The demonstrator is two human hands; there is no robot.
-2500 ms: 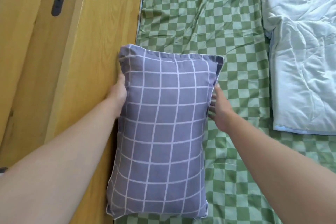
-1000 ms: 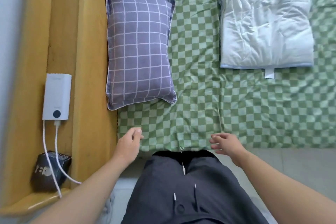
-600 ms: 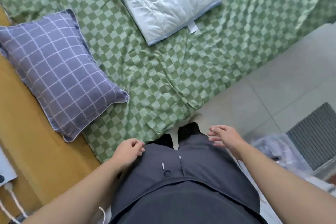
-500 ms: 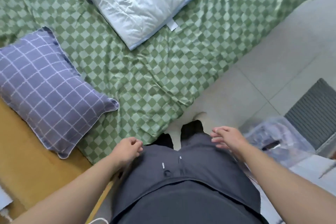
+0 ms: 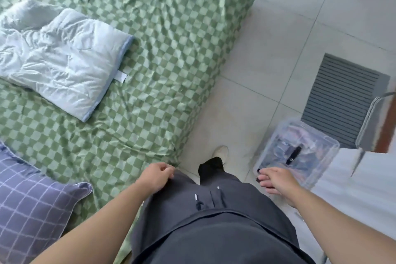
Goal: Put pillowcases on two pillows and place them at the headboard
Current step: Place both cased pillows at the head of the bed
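Observation:
A pillow in a purple case with a white grid lies at the lower left on the green checked bed sheet, partly cut off by the frame edge. My left hand hangs in front of my dark trousers at the bed's edge, fingers loosely curled, holding nothing. My right hand hangs over the floor beside a clear plastic box, fingers relaxed and empty. No second pillow is in view.
A folded pale blue quilt lies on the bed at the left. A clear plastic box with cloth inside stands on the tiled floor to my right. A grey slatted panel and a metal chair frame are further right.
I have let go of the purple pillow and turned right, away from the headboard. The pillow slid to the lower left of view; the floor and plastic box came in.

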